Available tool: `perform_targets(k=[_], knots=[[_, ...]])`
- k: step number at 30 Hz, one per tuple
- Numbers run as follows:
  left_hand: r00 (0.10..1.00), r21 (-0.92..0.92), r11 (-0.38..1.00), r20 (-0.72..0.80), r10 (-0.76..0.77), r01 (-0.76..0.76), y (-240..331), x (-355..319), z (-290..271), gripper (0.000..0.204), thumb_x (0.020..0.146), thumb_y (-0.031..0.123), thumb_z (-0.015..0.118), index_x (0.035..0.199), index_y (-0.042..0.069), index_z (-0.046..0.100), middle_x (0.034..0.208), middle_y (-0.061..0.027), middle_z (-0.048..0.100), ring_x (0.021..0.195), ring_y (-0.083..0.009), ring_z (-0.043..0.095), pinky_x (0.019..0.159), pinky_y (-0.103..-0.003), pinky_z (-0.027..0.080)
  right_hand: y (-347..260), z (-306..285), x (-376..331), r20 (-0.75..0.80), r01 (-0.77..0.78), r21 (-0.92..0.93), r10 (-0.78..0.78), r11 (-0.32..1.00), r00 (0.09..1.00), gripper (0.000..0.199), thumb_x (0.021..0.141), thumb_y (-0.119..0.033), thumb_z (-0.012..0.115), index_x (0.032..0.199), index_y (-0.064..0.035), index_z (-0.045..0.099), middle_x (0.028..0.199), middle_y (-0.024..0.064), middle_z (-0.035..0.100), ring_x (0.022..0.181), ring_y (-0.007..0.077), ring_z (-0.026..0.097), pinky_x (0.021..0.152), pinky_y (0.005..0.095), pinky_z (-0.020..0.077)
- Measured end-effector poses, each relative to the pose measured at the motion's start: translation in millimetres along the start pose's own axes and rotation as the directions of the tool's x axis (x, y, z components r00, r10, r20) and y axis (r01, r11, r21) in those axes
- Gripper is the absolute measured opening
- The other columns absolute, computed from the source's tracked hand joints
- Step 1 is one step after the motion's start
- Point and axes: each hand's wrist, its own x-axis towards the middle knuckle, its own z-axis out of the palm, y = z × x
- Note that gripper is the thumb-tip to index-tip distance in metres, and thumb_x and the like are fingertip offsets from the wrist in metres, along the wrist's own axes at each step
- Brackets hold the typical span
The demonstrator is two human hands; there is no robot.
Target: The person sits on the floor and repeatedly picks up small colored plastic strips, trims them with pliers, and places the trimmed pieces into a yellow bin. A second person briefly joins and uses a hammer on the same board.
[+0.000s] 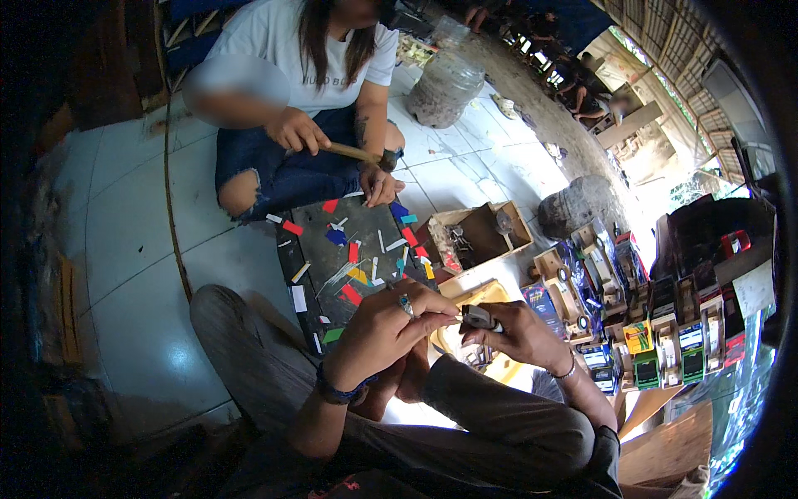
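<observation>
My left hand (391, 320) is pinched on a thin, pale sliver-like piece (457, 318), held above my crossed legs. Gripped in my right hand (524, 334) is a small dark-and-white tool (480, 317) whose kind I cannot make out; its tip meets the end of the thin piece. Just beyond my left hand lies a dark board (320, 270), strewn with small red, white, blue, yellow and green strips. Across from me a seated person holds a hammer (353, 152) by its wooden handle, the other hand resting at the board's far edge.
A wooden box (474, 270) with metal tools stands right of the board, beside a yellow tray (490, 293). Many small boxes in wooden holders (640, 341) crowd the right. Farther off are a cloudy plastic container (445, 90) and white floor tiles (141, 274).
</observation>
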Motion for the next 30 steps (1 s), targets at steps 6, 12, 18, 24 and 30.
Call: perform_targets(k=[6, 12, 18, 24, 30], knots=[[0.992, -0.072, 0.991, -0.045, -0.12, 0.117, -3, -1, 8, 0.025, 0.086, 0.006, 0.082, 0.106, 0.006, 0.068, 0.098, -0.0088, 0.075, 0.088, -0.0257, 0.074, 0.075, -0.035, 0.057, -10, -2, 2, -0.077, -0.189, 0.472, 0.254, 0.861, 0.964, 0.033, 0.098, -0.025, 0.074, 0.116, 0.0018, 0.068, 0.096, 0.0076, 0.073, 0.089, 0.0132, 0.066, 0.08, 0.0333, 0.0533], [1.0, 0.104, 0.994, 0.006, -0.025, 0.025, -11, -6, 22, 0.029, 0.086, 0.01, 0.083, 0.108, 0.008, 0.065, 0.098, -0.0081, 0.074, 0.089, -0.0271, 0.073, 0.076, -0.037, 0.057, -13, 1, 7, -0.056, -0.278, 0.521, 0.357, 0.807, 0.932, 0.031, 0.094, -0.03, 0.079, 0.103, -0.0004, 0.074, 0.085, 0.0014, 0.069, 0.079, 0.008, 0.059, 0.073, 0.029, 0.0501], [0.964, 0.064, 0.978, 0.163, -0.209, 0.201, -36, -7, 32, 0.034, 0.09, 0.013, 0.079, 0.118, 0.004, 0.063, 0.108, -0.0103, 0.075, 0.098, -0.0277, 0.074, 0.082, -0.037, 0.057, 8, 10, 13, 0.066, -0.481, 0.397, 0.499, 0.781, 0.864, 0.048, 0.095, -0.048, 0.074, 0.107, -0.0016, 0.073, 0.082, 0.0014, 0.067, 0.076, 0.0088, 0.056, 0.068, 0.0281, 0.0453], [0.947, 0.289, 0.943, 0.22, -0.232, 0.163, -59, -30, 39, 0.068, 0.087, 0.025, 0.084, 0.145, 0.005, 0.052, 0.131, -0.0189, 0.068, 0.116, -0.0275, 0.069, 0.093, -0.038, 0.056, 128, 42, 5, 0.04, -0.394, 0.284, 0.4, 0.874, 0.916, 0.058, 0.092, -0.061, 0.07, 0.102, -0.0044, 0.076, 0.084, 0.006, 0.069, 0.08, 0.0145, 0.063, 0.069, 0.0319, 0.0511], [0.863, 0.094, 0.917, 0.313, -0.397, 0.388, -68, -50, 18, 0.062, 0.093, 0.028, 0.078, 0.144, 0.005, 0.052, 0.136, -0.0178, 0.065, 0.117, -0.0295, 0.069, 0.093, -0.04, 0.056, 253, 5, -13, -0.167, -0.565, 0.501, 0.713, 0.656, 0.681, 0.033, 0.098, -0.04, 0.07, 0.112, -0.011, 0.078, 0.097, 0.0016, 0.069, 0.084, 0.0151, 0.063, 0.069, 0.0317, 0.0543]])
